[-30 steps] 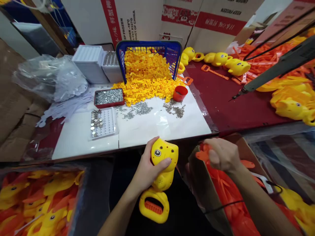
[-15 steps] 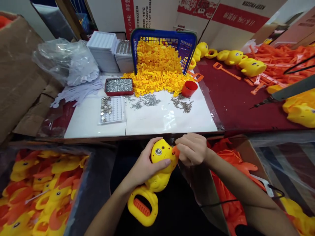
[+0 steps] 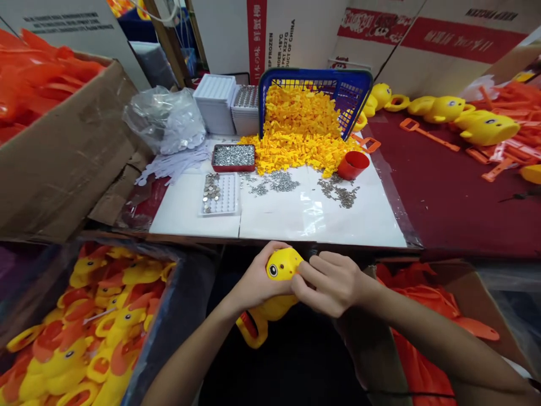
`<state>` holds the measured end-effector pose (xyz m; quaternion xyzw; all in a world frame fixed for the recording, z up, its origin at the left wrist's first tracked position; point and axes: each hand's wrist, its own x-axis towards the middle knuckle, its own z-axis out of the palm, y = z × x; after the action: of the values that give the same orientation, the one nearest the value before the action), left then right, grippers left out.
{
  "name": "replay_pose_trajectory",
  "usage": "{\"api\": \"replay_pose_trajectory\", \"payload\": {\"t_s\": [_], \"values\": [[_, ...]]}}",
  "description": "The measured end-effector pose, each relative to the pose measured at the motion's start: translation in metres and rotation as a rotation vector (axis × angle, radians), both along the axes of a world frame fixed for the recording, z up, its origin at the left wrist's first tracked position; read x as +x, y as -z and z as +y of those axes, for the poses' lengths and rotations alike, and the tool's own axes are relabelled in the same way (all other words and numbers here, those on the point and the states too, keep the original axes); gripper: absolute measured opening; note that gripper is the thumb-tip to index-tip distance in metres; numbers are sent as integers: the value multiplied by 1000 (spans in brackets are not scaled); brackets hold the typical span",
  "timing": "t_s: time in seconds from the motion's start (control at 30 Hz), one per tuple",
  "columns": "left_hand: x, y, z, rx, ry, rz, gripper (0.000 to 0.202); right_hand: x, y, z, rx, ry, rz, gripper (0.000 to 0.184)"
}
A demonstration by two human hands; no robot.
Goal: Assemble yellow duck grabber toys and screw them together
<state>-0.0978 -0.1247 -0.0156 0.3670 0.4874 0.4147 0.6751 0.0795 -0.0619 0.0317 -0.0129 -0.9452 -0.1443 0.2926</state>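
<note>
A yellow toy duck (image 3: 280,269) with a loop handle sits in both my hands just below the table's front edge. My left hand (image 3: 257,279) is wrapped round the duck's head from the left. Against the front of that head my right hand (image 3: 332,283) presses with curled fingers. The orange piece it held earlier is hidden under those fingers. The handle with its orange insert (image 3: 252,328) hangs below my left hand.
On the white mat (image 3: 296,217): a blue basket (image 3: 350,90) spilling yellow parts, a red tray of screws (image 3: 234,157), a red cup (image 3: 351,164), loose screws. A box of finished ducks (image 3: 88,321) lies lower left, orange parts in a carton (image 3: 426,316) lower right.
My right hand took an orange piece from the right-hand carton, brought it to the duck's head and now covers it. The duck tilted; the view swung left.
</note>
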Motion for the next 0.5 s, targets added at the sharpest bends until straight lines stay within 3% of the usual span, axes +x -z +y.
{"api": "replay_pose_trajectory", "payload": {"t_s": [0.1,0.17,0.23,0.3,0.4,0.5], "values": [[-9,2,-5,77,-41,57,63,-6,0,-3,-37,3,32,11],[-15,1,-13,197,-102,198,63,-7,0,-1,-195,49,95,13],[-18,-2,-22,413,-206,450,63,-6,-2,5,-468,166,164,18],[-20,-7,-31,681,-301,733,65,-5,-5,14,-856,264,141,23],[-20,-13,-41,987,-358,1014,64,-7,-10,23,-1432,233,-57,24],[-21,-14,-44,1117,-358,1132,60,-11,-13,23,-1621,178,-62,25]]}}
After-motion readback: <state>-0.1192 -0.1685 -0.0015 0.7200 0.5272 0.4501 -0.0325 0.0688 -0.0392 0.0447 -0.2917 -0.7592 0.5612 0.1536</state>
